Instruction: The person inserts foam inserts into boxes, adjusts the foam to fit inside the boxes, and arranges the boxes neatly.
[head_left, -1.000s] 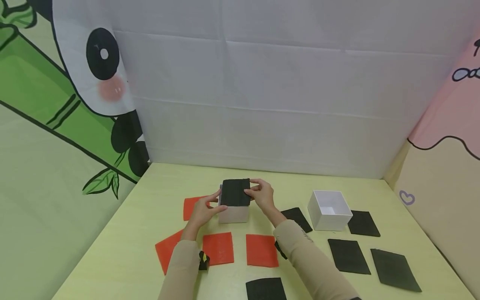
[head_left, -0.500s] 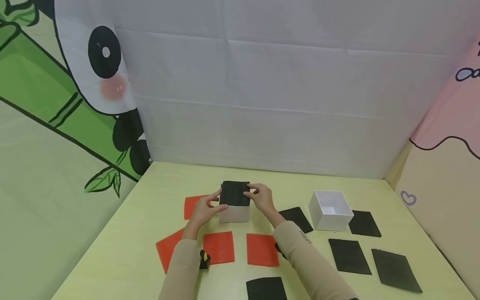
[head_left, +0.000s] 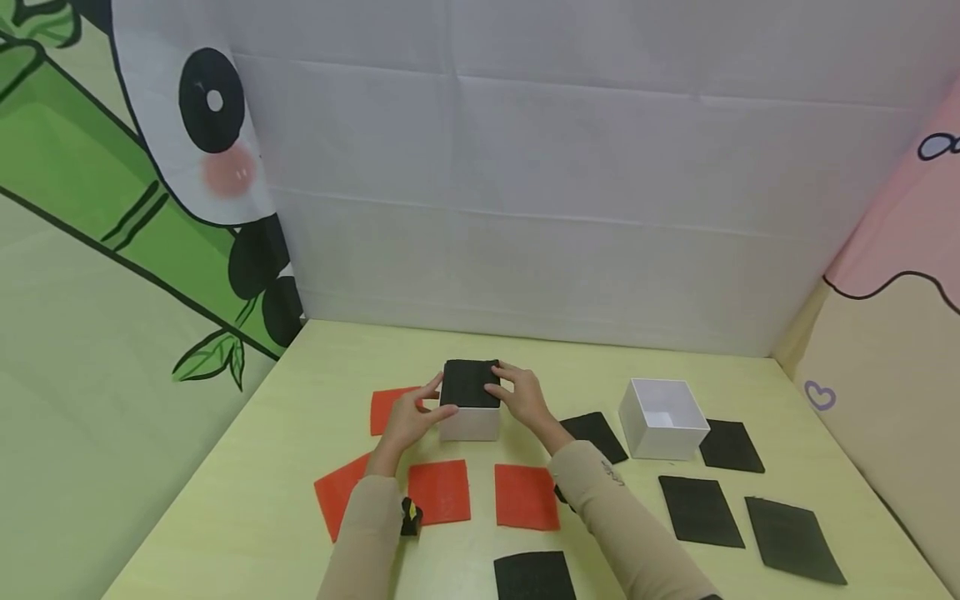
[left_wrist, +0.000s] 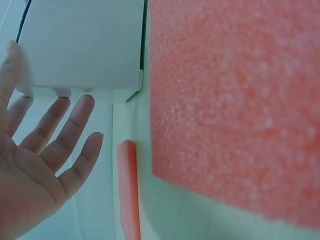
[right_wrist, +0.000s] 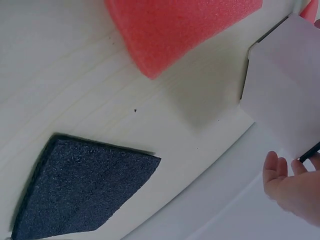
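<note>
A white box [head_left: 468,425] stands near the back of the table, with a black foam sheet [head_left: 467,385] lying across its top. At the box's left side my left hand [head_left: 405,425] holds it, thumb at the front top corner and fingertips against the side. The left wrist view shows this hand [left_wrist: 45,145] with its little finger off the box. My right hand [head_left: 527,400] pinches the sheet's right edge, thumb on top and fingers at the back corner. In the right wrist view the right hand [right_wrist: 295,185] is partly cut off, with only a sliver of the sheet showing.
Several red foam sheets [head_left: 527,497] lie left of and in front of the box. Several black foam sheets [head_left: 701,510] lie to the right and at the front. A second white box [head_left: 663,437], open at the top, stands right. A hanging cloth [head_left: 525,183] backs the table.
The black sheet's far edge looks slightly lower, and the sheet lies flatter over the box. My right hand has shifted a little with it; the left hand keeps its place.
</note>
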